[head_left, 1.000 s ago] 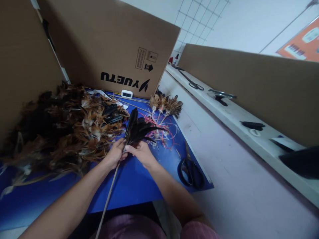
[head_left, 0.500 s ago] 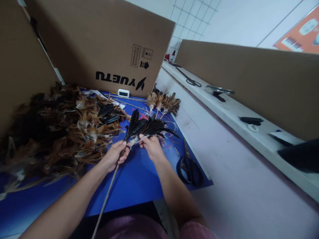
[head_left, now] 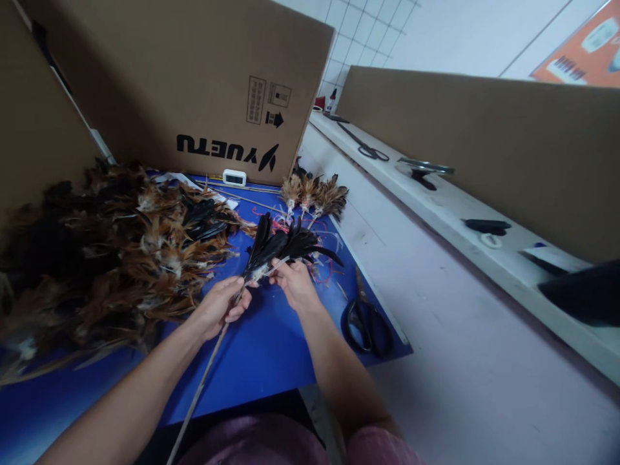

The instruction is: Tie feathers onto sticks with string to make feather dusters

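Observation:
My left hand (head_left: 227, 303) is closed around a thin stick (head_left: 201, 387) just below a bunch of black feathers (head_left: 276, 248) at its upper end. The stick slants down towards my body. My right hand (head_left: 293, 282) pinches a thin pale strip (head_left: 279, 263) beside the whitish base of the feathers; whether it is a quill or a tie I cannot tell. To the left, a big heap of brown and black feathers (head_left: 159, 252) spreads close to my left hand. Black-handled scissors (head_left: 367, 326) lie right of my right forearm.
Several finished-looking feather bunches (head_left: 310, 194) lie at the far corner of the blue table (head_left: 252, 361), near pink strands. A small white digital display (head_left: 234, 177) stands before a large cardboard box (head_left: 217, 77). On the right, a white ledge (head_left: 436, 206) holds another pair of scissors (head_left: 371, 150).
The whole view has shifted slightly. Both hands keep their grip at the base of the black feathers, and the right hand has barely moved relative to them.

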The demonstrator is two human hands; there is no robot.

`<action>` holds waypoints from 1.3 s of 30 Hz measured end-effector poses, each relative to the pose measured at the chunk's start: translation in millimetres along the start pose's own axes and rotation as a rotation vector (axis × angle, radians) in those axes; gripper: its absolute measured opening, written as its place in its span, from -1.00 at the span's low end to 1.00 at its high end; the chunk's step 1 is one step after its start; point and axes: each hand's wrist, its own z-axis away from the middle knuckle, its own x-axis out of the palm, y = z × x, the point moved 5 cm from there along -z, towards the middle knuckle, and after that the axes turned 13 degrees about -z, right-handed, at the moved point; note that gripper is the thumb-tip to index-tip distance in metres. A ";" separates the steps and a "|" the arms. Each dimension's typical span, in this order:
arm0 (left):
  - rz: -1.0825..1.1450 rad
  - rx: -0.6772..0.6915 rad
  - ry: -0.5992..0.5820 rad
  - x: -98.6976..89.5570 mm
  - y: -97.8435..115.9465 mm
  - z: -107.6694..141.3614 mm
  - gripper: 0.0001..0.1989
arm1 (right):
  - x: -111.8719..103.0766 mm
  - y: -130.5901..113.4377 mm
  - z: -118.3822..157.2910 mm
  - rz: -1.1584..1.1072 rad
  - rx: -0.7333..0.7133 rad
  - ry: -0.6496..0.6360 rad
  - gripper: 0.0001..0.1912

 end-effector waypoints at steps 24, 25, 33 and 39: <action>-0.045 0.077 0.135 5.0 5.9 5.5 -0.67 | 0.4 -9.2 0.2 -0.094 -0.031 0.008 -0.72; -0.050 0.080 0.145 5.1 5.9 5.6 -0.67 | -1.3 -10.7 -0.7 -0.114 -0.042 0.019 -0.72; -0.107 0.039 0.177 13.5 1.2 8.4 -0.71 | -12.7 -17.2 -6.6 -0.200 -0.089 0.122 -0.69; -0.160 0.038 0.207 16.5 0.3 10.0 -0.74 | -1.0 -5.2 0.2 -0.106 0.067 0.012 -0.65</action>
